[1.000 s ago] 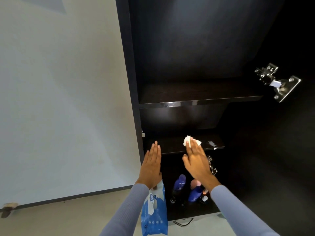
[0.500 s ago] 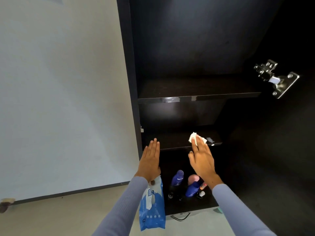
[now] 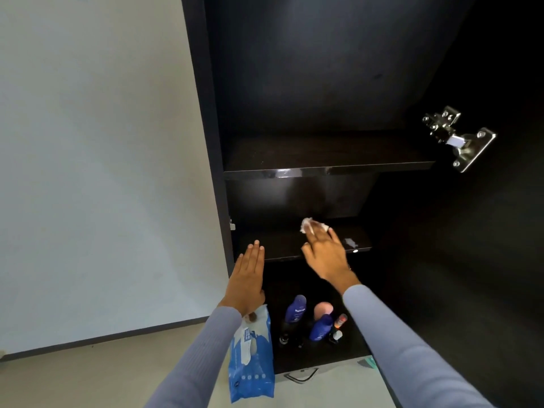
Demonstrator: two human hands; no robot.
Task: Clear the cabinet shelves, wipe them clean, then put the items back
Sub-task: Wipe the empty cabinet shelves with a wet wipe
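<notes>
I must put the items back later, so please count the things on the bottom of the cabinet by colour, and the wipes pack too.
Blue bottles: 2
Pink round-topped item: 1
Small red-capped item: 1
Small dark items, unclear: at least 2
Blue wipes pack: 1
Total: about 7

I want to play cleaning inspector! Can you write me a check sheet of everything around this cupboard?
Surface: dark lower shelf being wiped; upper shelf bare.
Job's things: white wipe under right hand's fingers; blue wipes pack hangs from left hand.
Clutter: blue bottles, a pink-topped bottle and small items on cupboard bottom.
Hands: right hand flat on wipe; left flat against the shelf edge.
Cables: nothing seen.
Surroundings: pale wall, metal hinge, light floor.
</notes>
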